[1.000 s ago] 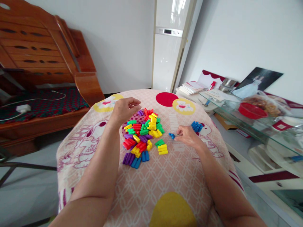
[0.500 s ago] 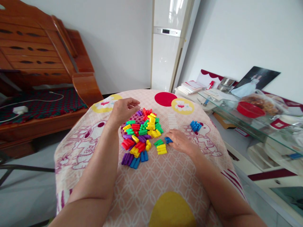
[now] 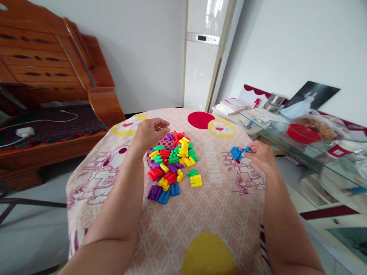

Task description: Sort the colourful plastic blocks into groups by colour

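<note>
Blue knobbly piece (image 3: 247,149) pinched in right hand (image 3: 261,154), beside blue cluster (image 3: 236,153); left hand (image 3: 147,134) half-open, nothing visibly held.

The pieces (image 3: 172,168) look smooth plastic, the tablecloth (image 3: 212,208) matt fabric; at ten o'clock the bench (image 3: 43,68) is glossy wood.

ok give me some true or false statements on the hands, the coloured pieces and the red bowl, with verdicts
1. The right hand has a blue piece between thumb and fingers. True.
2. The left hand is at the near edge of the mixed pile. False: it is by the far-left edge.
3. The blue cluster lies right of the mixed pile. True.
4. The red bowl is on the tablecloth. False: it is on the glass shelf.
</note>
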The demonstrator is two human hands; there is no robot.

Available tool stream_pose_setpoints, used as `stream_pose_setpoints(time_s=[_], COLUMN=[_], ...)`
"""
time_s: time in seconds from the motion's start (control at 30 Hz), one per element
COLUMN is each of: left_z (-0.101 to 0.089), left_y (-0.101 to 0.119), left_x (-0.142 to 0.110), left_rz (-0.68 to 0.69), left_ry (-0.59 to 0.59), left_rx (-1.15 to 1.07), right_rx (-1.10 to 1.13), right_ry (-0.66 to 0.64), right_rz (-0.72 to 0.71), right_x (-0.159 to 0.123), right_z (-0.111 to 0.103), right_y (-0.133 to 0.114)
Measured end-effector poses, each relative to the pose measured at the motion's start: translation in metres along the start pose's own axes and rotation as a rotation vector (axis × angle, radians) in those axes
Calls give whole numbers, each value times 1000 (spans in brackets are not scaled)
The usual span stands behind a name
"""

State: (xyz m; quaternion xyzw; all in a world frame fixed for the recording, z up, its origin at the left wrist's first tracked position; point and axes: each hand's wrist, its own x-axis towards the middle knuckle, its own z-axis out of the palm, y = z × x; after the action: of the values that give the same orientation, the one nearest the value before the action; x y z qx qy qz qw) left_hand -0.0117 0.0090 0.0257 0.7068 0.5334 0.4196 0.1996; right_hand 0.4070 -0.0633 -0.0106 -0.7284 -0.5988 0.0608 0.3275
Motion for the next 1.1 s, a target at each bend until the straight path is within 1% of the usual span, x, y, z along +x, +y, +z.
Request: stream_pose_setpoints(time_s=[0.07, 0.17, 0.23, 0.3, 0.4, 0.5, 0.6, 0.7, 0.73, 0.8, 0.87, 0.93, 1.03, 1.1], left_z=[1, 1, 0, -1, -3, -6, -11, -21, -24, -30, -34, -35, -31, -24], left_y=[0, -1, -3, -5, -7, -8, -11, -19, -23, -31, -38, -39, -29, -18], left_x=[0, 0, 1, 1, 2, 1, 0, 0, 0, 0, -1, -2, -5, -7], left_rz=[10, 7, -7, -21, -25, -33, -61, -90, -99, -110, -114, -108, -90, -94], left_ry=[-4, -8, -9, -8, 2, 12, 23, 32, 33, 15, -51, -182, -441, -618], left_rx=[-1, 6, 14, 22, 27, 19, -18, -33, -18, 35, 88, 97, 19, -63], right_rx=[-92, -206, -269, -332, -389, -395, -373, -351, -351, -342, -287, -187, -80, -65], right_ry=[52, -6, -52, -68, -26, 10, -14, -23, 3, 102, 196, 201, 94, 9], right_rz=[70, 109, 98, 78, 50, 25, 26, 59, 69, 65, 4, -101, -222, -281], right_x=[4, 5, 4, 3, 2, 2, 3, 2, 1, -3, -9, -17, -29, -37], right_z=[-4, 1, 9, 17, 29, 36, 35, 26, 23, 19, 21, 31, 55, 71], right_y=[15, 25, 25, 25, 26, 30, 32, 26, 21, 10, -3, -17, -34, -43])
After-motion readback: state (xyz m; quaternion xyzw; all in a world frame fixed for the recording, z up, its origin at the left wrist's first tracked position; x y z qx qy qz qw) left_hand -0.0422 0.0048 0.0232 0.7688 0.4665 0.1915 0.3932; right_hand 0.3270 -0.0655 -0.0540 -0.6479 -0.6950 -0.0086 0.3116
